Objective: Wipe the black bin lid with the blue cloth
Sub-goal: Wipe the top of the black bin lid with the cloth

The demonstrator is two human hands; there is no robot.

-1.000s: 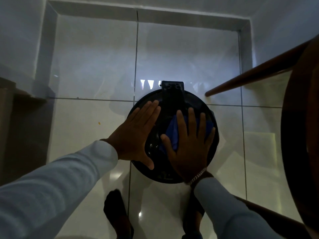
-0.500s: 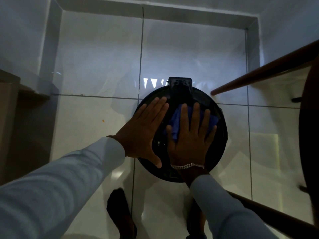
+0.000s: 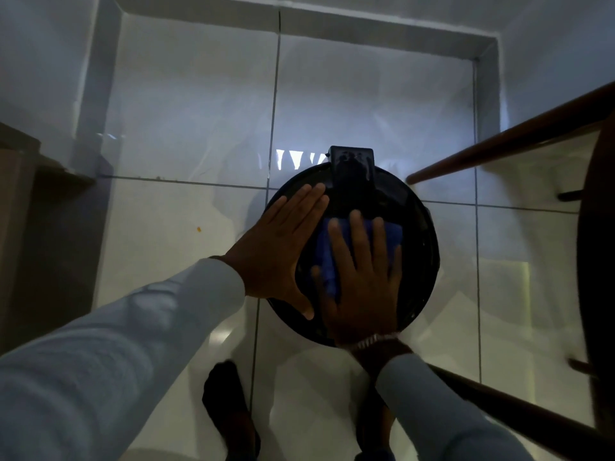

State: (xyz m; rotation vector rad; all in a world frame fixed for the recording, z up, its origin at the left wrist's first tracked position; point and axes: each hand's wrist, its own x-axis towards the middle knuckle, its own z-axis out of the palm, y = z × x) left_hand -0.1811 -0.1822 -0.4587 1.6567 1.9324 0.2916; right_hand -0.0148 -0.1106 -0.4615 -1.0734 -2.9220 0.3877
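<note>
Your left hand (image 3: 279, 247) lies flat and wide open on the left part of the black bin lid (image 3: 417, 261), fingers together and pointing up and to the right, thumb (image 3: 301, 306) spread down toward your right hand; it grips nothing, only presses on the lid. Your right hand (image 3: 362, 287) lies just beside it, palm down, fingers fanned apart (the edges are blurred); it holds nothing in a closed grasp but pins the blue cloth (image 3: 327, 261) flat against the lid. The cloth shows between and beyond those fingers, bunched under the palm and reaching past the fingertips toward the lid's black hinge piece (image 3: 352, 174), which stands at the far edge, above both hands. A pale bracelet (image 3: 372, 341) crosses your right wrist; light sleeves (image 3: 133, 344) cover both forearms. The lid is round and sits over the glossy white floor tiles (image 3: 186, 128); below your hands, two dark shoes (image 3: 229, 410) stand on the tiles; to the right of your right hand run brown wooden rails (image 3: 499, 141).
</note>
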